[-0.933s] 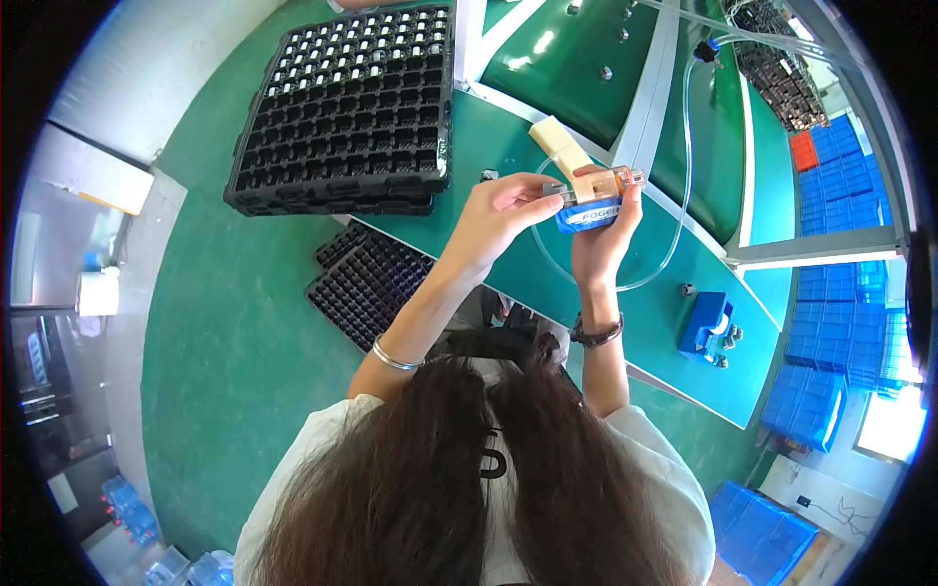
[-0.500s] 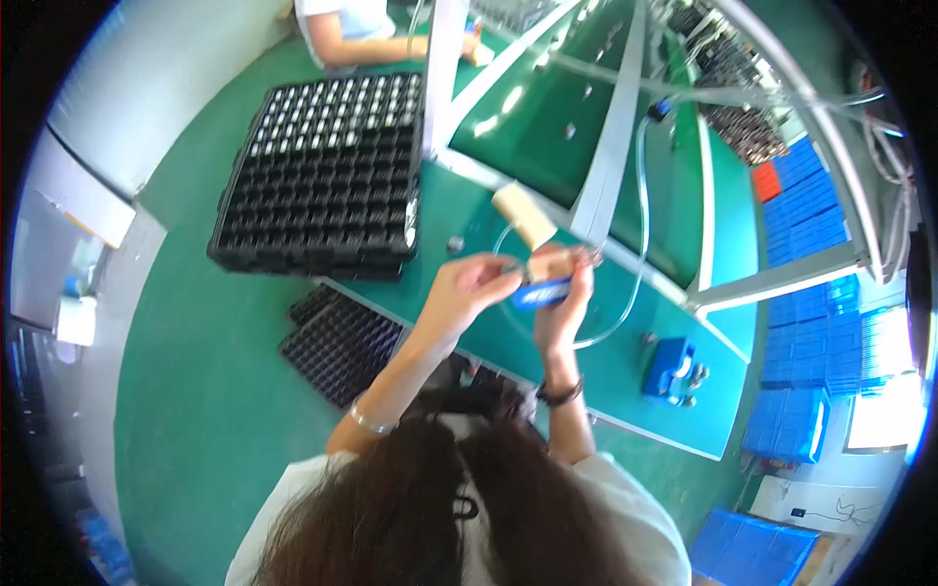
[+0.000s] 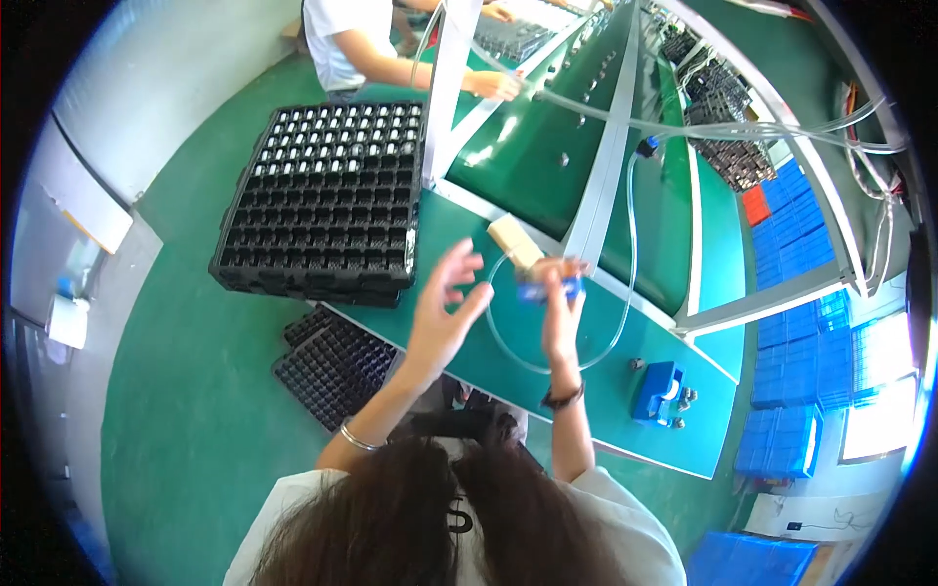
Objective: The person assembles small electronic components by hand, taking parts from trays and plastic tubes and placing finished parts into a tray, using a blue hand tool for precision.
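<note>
The right hand (image 3: 560, 320) has its fingers clamped on a blurred blue device (image 3: 532, 292), long axis crosswise, lying rightward from the spread fingers of the left hand (image 3: 440, 322).

Near the far edge of the tabletop (image 3: 608, 415), a blue device (image 3: 532, 292) is showing blurred, and the grip of the right hand (image 3: 559, 327) is covering part of it. Metal pieces (image 3: 686, 396) toward the tabletop's right end are looking too small to identify, as are bits (image 3: 564, 159) on the green belt (image 3: 535, 190). Dark trays (image 3: 330, 376) are partly hiding beneath the tabletop's near edge. The picture's top edge is cutting off a co-worker (image 3: 350, 47); long hair (image 3: 362, 518) is hiding much of the wearer's torso.
</note>
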`<control>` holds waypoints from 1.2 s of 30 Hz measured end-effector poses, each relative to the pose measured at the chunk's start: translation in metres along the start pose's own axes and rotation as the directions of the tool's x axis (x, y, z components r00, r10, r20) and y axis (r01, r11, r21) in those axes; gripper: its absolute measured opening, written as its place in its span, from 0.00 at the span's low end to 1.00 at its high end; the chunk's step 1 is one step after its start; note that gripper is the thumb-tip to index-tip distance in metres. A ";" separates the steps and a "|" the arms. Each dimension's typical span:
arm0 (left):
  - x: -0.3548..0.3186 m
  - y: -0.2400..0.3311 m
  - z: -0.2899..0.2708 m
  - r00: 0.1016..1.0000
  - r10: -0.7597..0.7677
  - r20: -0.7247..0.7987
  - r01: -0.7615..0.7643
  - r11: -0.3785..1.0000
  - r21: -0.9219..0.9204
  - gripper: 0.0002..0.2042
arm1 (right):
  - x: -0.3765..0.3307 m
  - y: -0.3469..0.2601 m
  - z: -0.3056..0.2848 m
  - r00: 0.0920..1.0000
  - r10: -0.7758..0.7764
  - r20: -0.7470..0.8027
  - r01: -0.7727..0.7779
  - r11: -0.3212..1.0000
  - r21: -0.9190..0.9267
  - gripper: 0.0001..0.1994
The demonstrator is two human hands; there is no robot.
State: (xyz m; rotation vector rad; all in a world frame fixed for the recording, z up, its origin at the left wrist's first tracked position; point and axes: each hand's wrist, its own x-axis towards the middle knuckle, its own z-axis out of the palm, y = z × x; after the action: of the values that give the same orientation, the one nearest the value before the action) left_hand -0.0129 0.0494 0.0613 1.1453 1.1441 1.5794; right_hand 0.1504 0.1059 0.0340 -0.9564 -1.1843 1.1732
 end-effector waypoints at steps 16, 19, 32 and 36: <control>-0.014 0.149 -0.058 0.524 0.838 -0.153 -0.771 0.543 0.333 0.21 | 0.100 0.080 -0.027 0.986 -0.160 0.050 0.148 0.689 -0.710 0.20; -0.006 0.149 -0.055 0.516 0.843 -0.150 -0.788 0.536 0.304 0.22 | 0.102 0.080 -0.028 0.978 -0.192 0.082 0.185 0.609 -0.771 0.24; -0.004 0.154 -0.034 0.390 0.899 -0.199 -0.873 0.430 0.232 0.26 | 0.084 0.066 -0.044 0.976 -0.160 0.147 0.215 0.611 -0.762 0.35; -0.004 0.160 -0.038 0.393 0.901 -0.186 -0.888 0.424 0.179 0.27 | 0.074 0.061 -0.046 0.987 -0.091 0.134 0.162 0.610 -0.776 0.35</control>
State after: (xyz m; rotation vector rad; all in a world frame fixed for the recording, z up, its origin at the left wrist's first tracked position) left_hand -0.0676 0.0036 0.2091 1.8143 0.6717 2.6093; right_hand 0.1853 0.1907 -0.0199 -1.4490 -1.8724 0.5296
